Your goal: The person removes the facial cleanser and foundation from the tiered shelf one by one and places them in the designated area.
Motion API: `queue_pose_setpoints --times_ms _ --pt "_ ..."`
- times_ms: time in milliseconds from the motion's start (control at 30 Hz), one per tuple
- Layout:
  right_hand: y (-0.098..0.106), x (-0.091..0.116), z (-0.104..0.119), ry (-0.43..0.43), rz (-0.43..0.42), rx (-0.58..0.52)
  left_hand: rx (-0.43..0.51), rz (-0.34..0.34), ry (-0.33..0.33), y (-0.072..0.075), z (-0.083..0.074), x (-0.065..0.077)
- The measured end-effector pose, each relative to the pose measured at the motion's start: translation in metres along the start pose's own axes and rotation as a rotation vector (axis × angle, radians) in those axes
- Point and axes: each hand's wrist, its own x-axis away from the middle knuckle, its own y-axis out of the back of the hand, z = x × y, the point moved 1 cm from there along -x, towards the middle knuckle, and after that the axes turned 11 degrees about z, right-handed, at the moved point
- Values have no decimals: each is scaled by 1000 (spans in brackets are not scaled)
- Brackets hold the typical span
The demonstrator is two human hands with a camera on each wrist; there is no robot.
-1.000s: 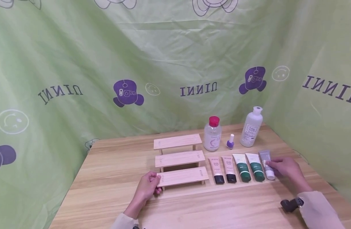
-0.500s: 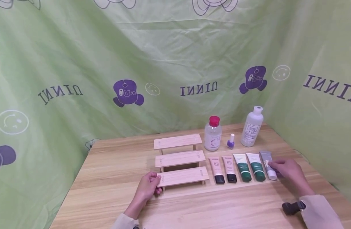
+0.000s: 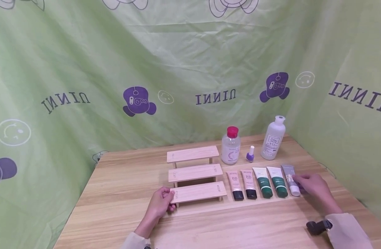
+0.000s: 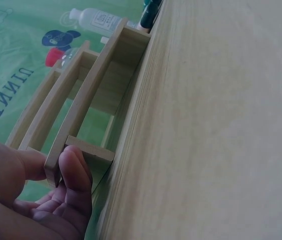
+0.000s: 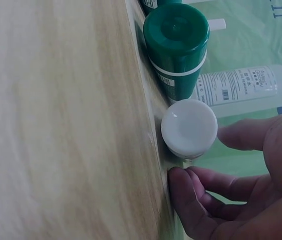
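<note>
Three low wooden display risers stand one behind another on the table. My left hand (image 3: 160, 202) pinches the left end of the front riser (image 3: 198, 192), its thumb on top and fingers curled beneath. In the left wrist view that riser's end (image 4: 55, 167) sits between thumb and fingers. At the right end of a row of tubes lies a grey squeeze tube (image 3: 289, 172) with a white cap (image 5: 188, 127). My right hand (image 3: 314, 186) holds this tube from its right side, thumb over the top and curled fingers low beside it. The thumb partly covers its label.
Two green-and-white tubes (image 3: 277, 181) and two pink BB tubes (image 3: 235, 180) with black caps lie left of the grey one. Behind them stand a red-capped bottle (image 3: 231, 148), purple nail polish (image 3: 250, 155) and a white bottle (image 3: 273, 138). A green curtain (image 3: 178, 69) hangs around the table.
The grey tube's capped end has shifted slightly right, so it lies more slanted, and my right hand has moved slightly right with it. My left hand and the risers stay put.
</note>
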Motion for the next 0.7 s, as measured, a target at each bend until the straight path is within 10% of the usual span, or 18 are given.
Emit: queue_pose_setpoints --times_ms 700 --pt "-1 10 8 24 -13 71 -142 -52 19 10 -10 3"
